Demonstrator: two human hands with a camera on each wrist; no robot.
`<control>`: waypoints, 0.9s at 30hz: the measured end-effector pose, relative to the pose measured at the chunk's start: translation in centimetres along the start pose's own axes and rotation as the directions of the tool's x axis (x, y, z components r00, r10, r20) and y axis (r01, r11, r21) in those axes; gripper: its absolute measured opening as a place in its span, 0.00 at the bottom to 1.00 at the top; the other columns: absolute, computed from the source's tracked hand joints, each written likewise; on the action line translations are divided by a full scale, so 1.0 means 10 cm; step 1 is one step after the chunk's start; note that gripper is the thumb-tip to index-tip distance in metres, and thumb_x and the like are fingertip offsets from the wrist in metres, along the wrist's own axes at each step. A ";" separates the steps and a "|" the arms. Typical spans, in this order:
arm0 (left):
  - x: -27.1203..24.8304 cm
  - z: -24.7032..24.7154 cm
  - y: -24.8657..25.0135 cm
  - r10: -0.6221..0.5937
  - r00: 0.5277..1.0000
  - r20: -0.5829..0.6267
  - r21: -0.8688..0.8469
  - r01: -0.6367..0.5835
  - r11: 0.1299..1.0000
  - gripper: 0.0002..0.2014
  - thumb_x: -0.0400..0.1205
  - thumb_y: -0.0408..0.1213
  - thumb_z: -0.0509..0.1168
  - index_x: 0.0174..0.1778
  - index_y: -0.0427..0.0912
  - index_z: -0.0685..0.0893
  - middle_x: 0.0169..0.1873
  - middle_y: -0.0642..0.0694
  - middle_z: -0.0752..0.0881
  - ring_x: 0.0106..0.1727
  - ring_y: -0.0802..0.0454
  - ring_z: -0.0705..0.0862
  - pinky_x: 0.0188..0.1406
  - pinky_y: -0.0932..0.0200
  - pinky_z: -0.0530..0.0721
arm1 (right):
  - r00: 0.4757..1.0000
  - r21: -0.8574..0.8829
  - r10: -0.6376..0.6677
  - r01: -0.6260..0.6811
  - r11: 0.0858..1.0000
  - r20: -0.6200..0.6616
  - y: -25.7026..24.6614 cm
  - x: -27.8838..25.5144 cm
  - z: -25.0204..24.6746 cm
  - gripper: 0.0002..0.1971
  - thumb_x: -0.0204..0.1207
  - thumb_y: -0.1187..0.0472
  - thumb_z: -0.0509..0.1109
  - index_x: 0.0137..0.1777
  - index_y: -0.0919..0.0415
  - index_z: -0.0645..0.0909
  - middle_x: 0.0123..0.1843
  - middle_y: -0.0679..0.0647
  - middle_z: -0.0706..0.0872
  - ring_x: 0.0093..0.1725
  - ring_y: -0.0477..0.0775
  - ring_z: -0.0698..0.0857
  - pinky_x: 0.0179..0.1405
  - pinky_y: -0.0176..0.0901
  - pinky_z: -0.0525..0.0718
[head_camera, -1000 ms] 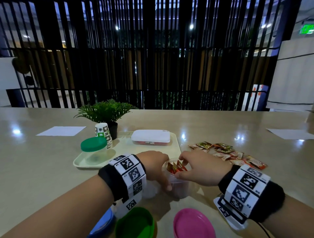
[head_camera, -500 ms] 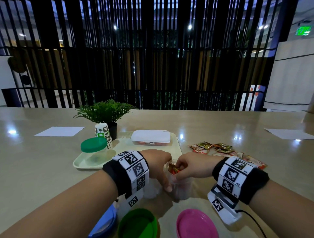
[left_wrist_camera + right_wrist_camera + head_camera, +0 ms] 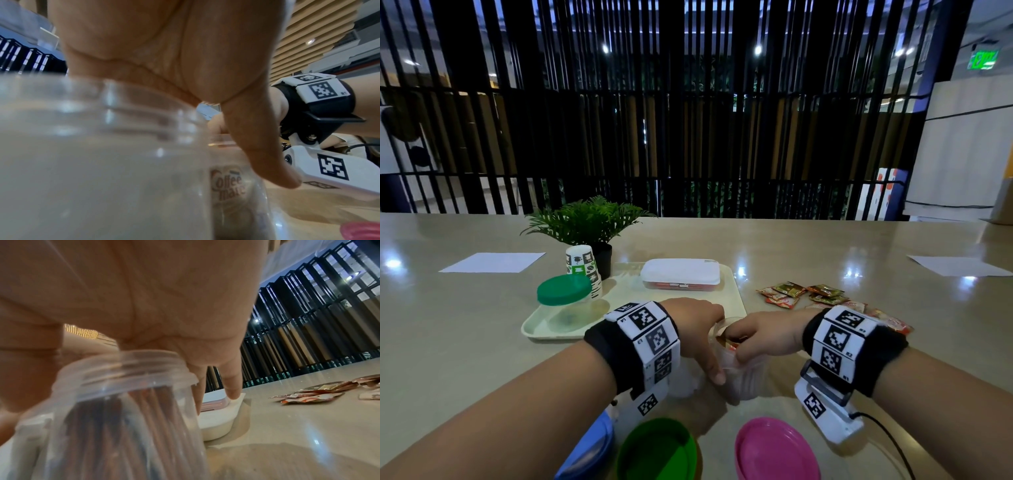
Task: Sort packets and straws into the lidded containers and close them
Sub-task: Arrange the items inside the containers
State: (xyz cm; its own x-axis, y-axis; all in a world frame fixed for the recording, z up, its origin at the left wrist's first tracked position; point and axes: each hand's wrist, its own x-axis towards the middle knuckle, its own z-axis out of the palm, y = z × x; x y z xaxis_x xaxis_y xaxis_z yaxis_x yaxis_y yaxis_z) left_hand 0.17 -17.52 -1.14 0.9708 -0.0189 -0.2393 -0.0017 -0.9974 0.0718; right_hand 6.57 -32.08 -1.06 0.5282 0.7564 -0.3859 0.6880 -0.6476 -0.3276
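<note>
An open clear jar stands near the table's front edge, with red-brown stick packets upright inside it. My left hand grips the jar from the left, the thumb running down its side. My right hand curls over the mouth, its fingertips down among the packet tops. In the right wrist view the jar shows the sticks through its wall. A second clear jar stands under my left wrist. Loose packets lie on the table to the right.
A pink lid, a green lid and a blue lid lie at the front edge. The cream tray holds a green-lidded jar and a white-lidded box. Behind it are paper cups and a potted plant.
My right hand has sunk lower over the jar mouth and the packets stick out less. The left hand keeps its hold on the jar.
</note>
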 end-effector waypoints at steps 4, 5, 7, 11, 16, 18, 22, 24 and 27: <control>-0.01 0.00 0.00 0.000 1.000 0.001 0.012 0.000 1.000 0.42 0.63 0.60 0.80 0.70 0.50 0.73 0.59 0.52 0.82 0.57 0.52 0.79 0.62 0.50 0.80 | 0.998 -0.017 -0.017 0.017 1.000 0.054 0.04 0.02 -0.01 0.05 0.56 0.41 0.66 0.33 0.33 0.80 0.46 0.43 0.79 0.52 0.48 0.78 0.52 0.49 0.77; -0.01 0.00 0.00 0.002 1.000 -0.001 0.011 -0.002 1.000 0.42 0.63 0.60 0.80 0.71 0.50 0.72 0.60 0.52 0.81 0.57 0.52 0.78 0.62 0.50 0.79 | 0.998 -0.031 -0.024 0.026 0.999 0.056 0.05 0.04 -0.01 0.06 0.54 0.38 0.64 0.31 0.30 0.80 0.49 0.45 0.78 0.55 0.50 0.78 0.56 0.53 0.78; -0.02 -0.01 0.01 0.001 1.000 -0.003 0.010 -0.001 1.000 0.42 0.64 0.59 0.80 0.71 0.50 0.72 0.61 0.52 0.81 0.58 0.52 0.78 0.62 0.51 0.79 | 0.998 -0.055 -0.034 0.037 0.998 0.056 0.06 0.04 -0.02 0.08 0.51 0.36 0.61 0.30 0.30 0.79 0.52 0.47 0.77 0.58 0.52 0.77 0.60 0.55 0.78; -0.04 -0.02 0.02 -0.003 1.000 -0.002 -0.005 0.003 1.000 0.44 0.64 0.58 0.81 0.74 0.50 0.70 0.62 0.52 0.81 0.62 0.50 0.79 0.64 0.50 0.78 | 0.997 -0.081 -0.070 0.073 0.994 0.039 0.00 -0.06 -0.01 0.17 0.54 0.37 0.62 0.42 0.38 0.80 0.54 0.47 0.77 0.58 0.52 0.77 0.61 0.54 0.78; -0.08 0.00 -0.01 -0.002 1.000 -0.021 -0.128 0.000 0.992 0.55 0.63 0.52 0.83 0.79 0.59 0.53 0.72 0.49 0.77 0.71 0.46 0.76 0.69 0.49 0.75 | 0.993 -0.092 -0.109 0.105 0.990 -0.042 0.00 -0.18 -0.07 0.29 0.72 0.50 0.73 0.74 0.48 0.72 0.65 0.45 0.76 0.64 0.47 0.75 0.65 0.43 0.75; -0.08 0.00 -0.01 -0.003 0.999 -0.033 -0.149 -0.002 0.989 0.51 0.63 0.52 0.83 0.74 0.60 0.55 0.69 0.48 0.79 0.68 0.45 0.78 0.68 0.46 0.77 | 0.988 -0.099 -0.124 0.115 0.988 -0.094 0.02 -0.23 -0.11 0.31 0.73 0.52 0.75 0.76 0.48 0.70 0.69 0.46 0.75 0.66 0.46 0.74 0.68 0.41 0.73; -0.09 0.01 0.00 0.011 0.999 -0.039 -0.147 -0.016 0.989 0.46 0.63 0.52 0.83 0.69 0.60 0.59 0.66 0.47 0.80 0.66 0.45 0.79 0.67 0.44 0.78 | 0.984 -0.152 -0.100 0.078 0.985 -0.146 0.04 -0.28 -0.17 0.27 0.74 0.49 0.73 0.73 0.44 0.73 0.70 0.44 0.76 0.69 0.47 0.73 0.72 0.49 0.72; -0.09 0.02 -0.02 0.018 0.999 -0.046 -0.137 -0.024 0.990 0.46 0.63 0.52 0.83 0.70 0.60 0.59 0.65 0.47 0.81 0.65 0.45 0.79 0.67 0.44 0.77 | 0.980 -0.150 -0.088 0.062 0.987 -0.176 0.04 -0.30 -0.19 0.21 0.78 0.51 0.68 0.72 0.44 0.76 0.69 0.44 0.79 0.68 0.48 0.76 0.71 0.49 0.74; -0.08 0.03 -0.03 0.015 0.998 -0.058 -0.116 -0.022 0.993 0.47 0.63 0.54 0.83 0.70 0.60 0.59 0.66 0.49 0.80 0.65 0.47 0.78 0.66 0.46 0.77 | 0.972 -0.206 -0.088 0.042 0.978 -0.220 0.03 -0.28 -0.18 0.18 0.82 0.57 0.63 0.70 0.46 0.78 0.67 0.42 0.82 0.67 0.45 0.78 0.68 0.43 0.75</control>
State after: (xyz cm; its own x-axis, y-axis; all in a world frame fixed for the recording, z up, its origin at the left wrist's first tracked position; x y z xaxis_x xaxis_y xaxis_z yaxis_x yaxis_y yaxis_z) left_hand -0.63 -17.27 -1.24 0.9830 -0.0296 -0.1812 0.0051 -0.9821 0.1883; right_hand 6.24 -34.20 1.49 0.5619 0.8122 -0.1567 0.7974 -0.5822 -0.1588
